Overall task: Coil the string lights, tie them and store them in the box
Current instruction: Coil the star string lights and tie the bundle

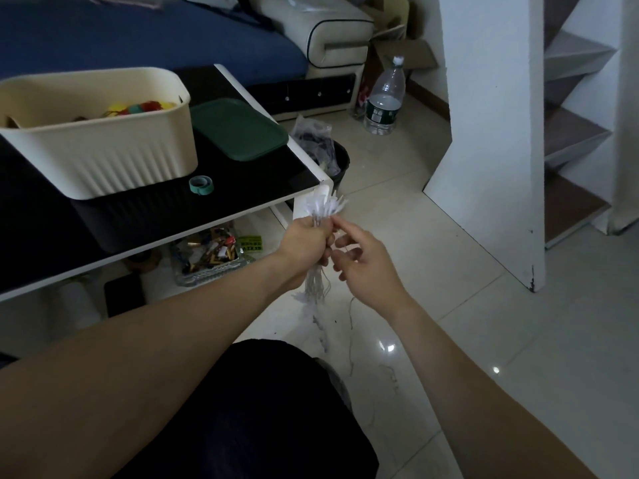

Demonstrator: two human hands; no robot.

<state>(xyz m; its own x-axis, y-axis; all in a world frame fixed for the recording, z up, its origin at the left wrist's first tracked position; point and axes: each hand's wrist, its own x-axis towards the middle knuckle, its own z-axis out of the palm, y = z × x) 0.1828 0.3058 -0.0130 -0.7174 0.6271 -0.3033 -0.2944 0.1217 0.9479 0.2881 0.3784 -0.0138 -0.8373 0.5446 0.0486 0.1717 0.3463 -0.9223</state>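
White string lights (326, 207), gathered into a bundle, were clenched in the left hand (304, 242), held in the air just off the corner of the table (242, 188). Bulb tips fanned out above the fist; thin wires hung below it and trailed down to the tiled floor (449, 323). Right hand (363, 261): thumb and forefinger pinched a strand at the top of the bundle, remaining fingers loosely curled.

Table: glossy black top, white edge. On it:
- Cream plastic box (103, 150), ribbed walls, lid off. Contents: coloured pieces in yellow, red and green, seen only over the rim; what they were could not be told.
- Dark green lid (238, 131), lying flat just beside the box.
- Small teal strap (201, 184), rolled up, in front of the box near the table's front edge.

Shelf beneath the table: clear glass dish (214, 261) holding assorted small items, some gold and some black, too blurred to identify.

Floor beyond the table corner: black bin (340, 164) lined with a clear plastic bag; contents not discernible. Farther back, a clear plastic bottle (385, 98), upright, green label, roughly a third full, near a cream sofa (332, 32) with a blue seat.
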